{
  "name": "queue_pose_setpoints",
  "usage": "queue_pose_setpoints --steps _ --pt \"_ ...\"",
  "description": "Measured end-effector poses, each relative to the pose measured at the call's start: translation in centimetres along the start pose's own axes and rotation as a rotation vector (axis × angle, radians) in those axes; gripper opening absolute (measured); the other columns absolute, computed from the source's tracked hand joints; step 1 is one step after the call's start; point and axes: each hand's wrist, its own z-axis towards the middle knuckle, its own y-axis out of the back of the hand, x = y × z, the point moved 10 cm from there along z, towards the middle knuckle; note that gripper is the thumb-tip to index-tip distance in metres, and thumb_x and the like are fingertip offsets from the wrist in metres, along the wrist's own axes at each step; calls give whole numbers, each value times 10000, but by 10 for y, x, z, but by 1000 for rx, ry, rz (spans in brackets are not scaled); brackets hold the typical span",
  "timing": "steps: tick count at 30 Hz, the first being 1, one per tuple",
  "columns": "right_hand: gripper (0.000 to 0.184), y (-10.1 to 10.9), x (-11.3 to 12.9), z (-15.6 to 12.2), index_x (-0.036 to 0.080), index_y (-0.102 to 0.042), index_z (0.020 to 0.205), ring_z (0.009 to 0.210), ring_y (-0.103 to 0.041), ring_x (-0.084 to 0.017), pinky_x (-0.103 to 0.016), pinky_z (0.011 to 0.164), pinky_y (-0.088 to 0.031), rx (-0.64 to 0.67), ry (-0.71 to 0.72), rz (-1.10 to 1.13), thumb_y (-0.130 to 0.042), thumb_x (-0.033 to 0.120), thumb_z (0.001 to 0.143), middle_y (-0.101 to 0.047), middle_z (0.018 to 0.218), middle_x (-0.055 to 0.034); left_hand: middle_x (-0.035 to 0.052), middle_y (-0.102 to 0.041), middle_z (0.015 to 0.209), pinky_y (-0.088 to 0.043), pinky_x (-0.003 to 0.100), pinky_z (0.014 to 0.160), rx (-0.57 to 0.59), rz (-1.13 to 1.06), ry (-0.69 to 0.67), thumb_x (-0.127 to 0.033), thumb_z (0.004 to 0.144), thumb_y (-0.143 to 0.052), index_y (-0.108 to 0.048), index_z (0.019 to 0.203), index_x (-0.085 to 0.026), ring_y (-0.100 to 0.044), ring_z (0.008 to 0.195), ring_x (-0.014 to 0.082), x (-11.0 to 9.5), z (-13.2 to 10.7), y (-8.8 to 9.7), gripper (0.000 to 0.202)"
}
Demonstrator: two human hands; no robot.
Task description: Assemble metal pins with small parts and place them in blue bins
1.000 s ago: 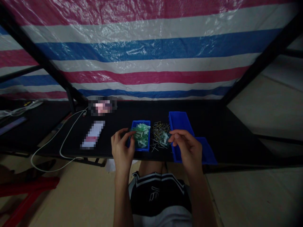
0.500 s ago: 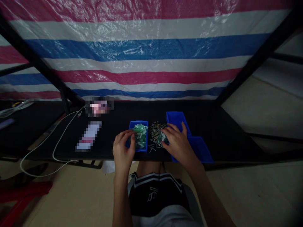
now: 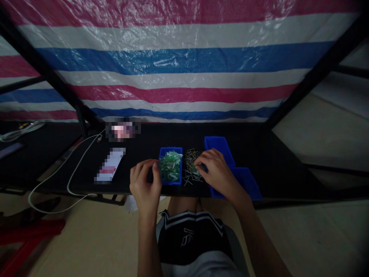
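Note:
A blue bin [image 3: 181, 165] on the black tabletop holds many small clear-green plastic pieces [image 3: 171, 163]. At its left edge is my left hand [image 3: 145, 179], fingers curled and thumb tip against the index finger; anything pinched there is too small to make out. Right of the bin lies a loose heap of thin metal screws or pins [image 3: 189, 157], silver and brass coloured. Over the heap's right side, my right hand [image 3: 217, 169] is closed in a pinch, with a bit of green plastic showing below its fingertips. Whether it grips that piece is hidden.
Two more blue bins stand to the right, one farther back [image 3: 220, 148] and one nearer [image 3: 248, 184], partly behind my right forearm. Left are a blurred phone-like object [image 3: 111, 165], another blurred item [image 3: 123, 130] and a white cable [image 3: 75, 163]. A striped tarp [image 3: 178, 61] hangs behind.
My left hand has drawn left, off the green pieces to the bin's edge. The right hand's fingers have closed together over the heap, and less green plastic shows under them.

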Motion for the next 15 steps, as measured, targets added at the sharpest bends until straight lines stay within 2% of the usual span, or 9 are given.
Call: queue_pose_setpoints --steps 3,5,9,11,13,15 --pt "144 15 4 0 241 -709 867 955 -636 -235 -444 958 -462 -28 -13 152 -689 103 900 -710 902 -17 59 -760 931 -489 334 804 15 -52 -21 -283 1034 -581 -757 957 -199 -649 864 210 -18 -1 4 209" --pt "116 29 8 -6 250 -720 903 953 -651 -225 -404 907 -483 -106 -45 272 -697 138 924 -724 934 -16 42 -748 882 -481 309 741 65 -164 14 -291 1038 -574 -754 985 -199 -655 797 190 -28 -3 1 209" --pt "36 46 15 -30 275 -752 959 929 -680 -196 -351 862 -526 -300 -184 552 -725 252 958 -731 970 -11 9 -720 823 -462 268 650 300 -393 135 -337 1036 -581 -717 1143 -212 -665 725 167 -41 -13 -26 213" --pt "31 44 16 -42 280 -765 969 875 -681 -183 -324 803 -551 -373 -266 718 -741 289 950 -723 943 -11 -7 -681 757 -431 255 614 429 -460 165 -357 1040 -575 -696 1047 -215 -625 663 152 -48 -21 -41 186" --pt "51 38 17 -49 279 -777 968 810 -672 -171 -298 732 -562 -418 -324 846 -759 312 934 -708 899 -10 -18 -621 671 -396 250 585 523 -502 180 -367 1060 -540 -632 836 -213 -568 599 135 -53 -27 -53 287" --pt "84 31 16 -51 280 -787 983 780 -670 -162 -276 691 -561 -428 -364 916 -772 334 920 -704 873 -7 -23 -569 616 -377 248 569 568 -538 205 -381 1076 -508 -544 719 -213 -540 571 127 -55 -31 -59 396"
